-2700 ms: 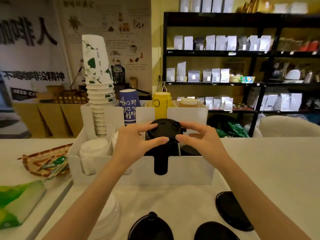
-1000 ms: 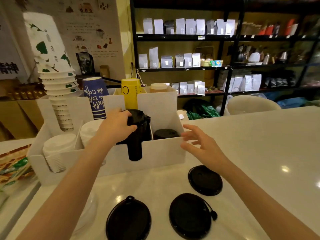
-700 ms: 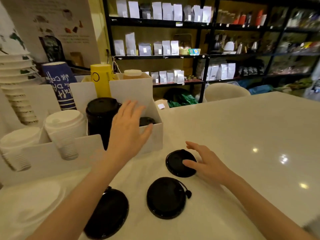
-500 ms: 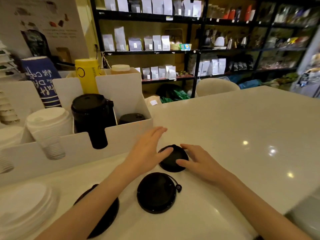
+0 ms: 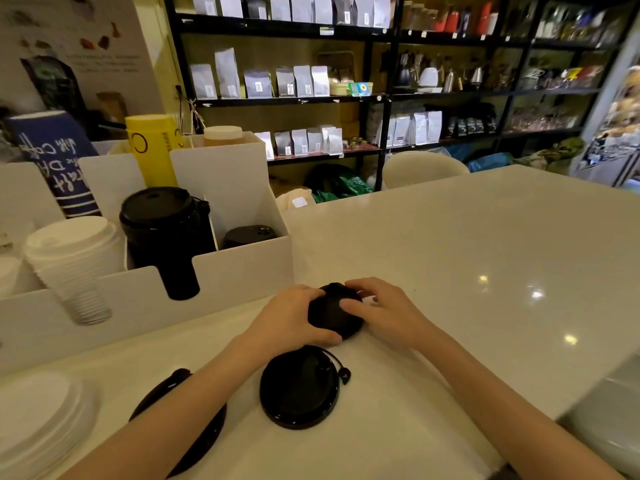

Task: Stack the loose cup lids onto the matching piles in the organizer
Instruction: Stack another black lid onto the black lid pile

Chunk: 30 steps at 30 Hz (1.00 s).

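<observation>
A small black cup lid sits on the white counter, gripped from both sides: my left hand on its left edge, my right hand on its right. Nearer to me lie a larger black lid with a tethered plug and another black lid, half hidden under my left forearm. The white organizer holds a tall pile of black lids, a low pile of small black lids in the right slot, and a pile of white lids.
White lids are stacked flat on the counter at bottom left. Blue and yellow cup stacks stand behind the organizer. Shelving with bags fills the background. The counter edge runs close on my right.
My left hand left the tall black pile in the organizer and came down to the counter. Both hands closed around the small black lid. The view swung right.
</observation>
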Motion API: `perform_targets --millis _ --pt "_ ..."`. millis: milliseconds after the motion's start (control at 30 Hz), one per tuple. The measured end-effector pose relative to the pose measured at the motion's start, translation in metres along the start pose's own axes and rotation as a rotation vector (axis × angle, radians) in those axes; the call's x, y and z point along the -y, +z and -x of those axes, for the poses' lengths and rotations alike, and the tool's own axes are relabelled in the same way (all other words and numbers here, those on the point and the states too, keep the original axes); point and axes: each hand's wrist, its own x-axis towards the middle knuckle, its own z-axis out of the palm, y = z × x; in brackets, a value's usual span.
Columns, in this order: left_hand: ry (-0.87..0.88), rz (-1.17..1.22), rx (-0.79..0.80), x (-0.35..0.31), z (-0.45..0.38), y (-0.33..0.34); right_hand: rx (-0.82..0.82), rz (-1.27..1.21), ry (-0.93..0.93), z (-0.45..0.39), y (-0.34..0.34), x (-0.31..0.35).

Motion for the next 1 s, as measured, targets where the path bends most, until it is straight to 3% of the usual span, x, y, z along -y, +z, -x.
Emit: perform_targets --millis 333,533,767,1000 --pt "-0.031 0.181 -0.138 0.000 0.013 -0.076 -0.127 -0.076 -0.180 -0.042 -0.011 0.058" --pt "-0.045 0.349 -0.232 0.016 0.036 -0.137 -0.216 -0.243 -0.340 -0.063 0.004 0.104" --pt "0.047 0.660 -0.550 0.043 0.057 -0.173 -0.135 -0.464 -0.397 -0.084 0.037 0.141" --pt "0.031 0.580 -0.830 0.073 0.063 -0.165 -0.049 -0.596 -0.477 -0.095 0.066 0.160"
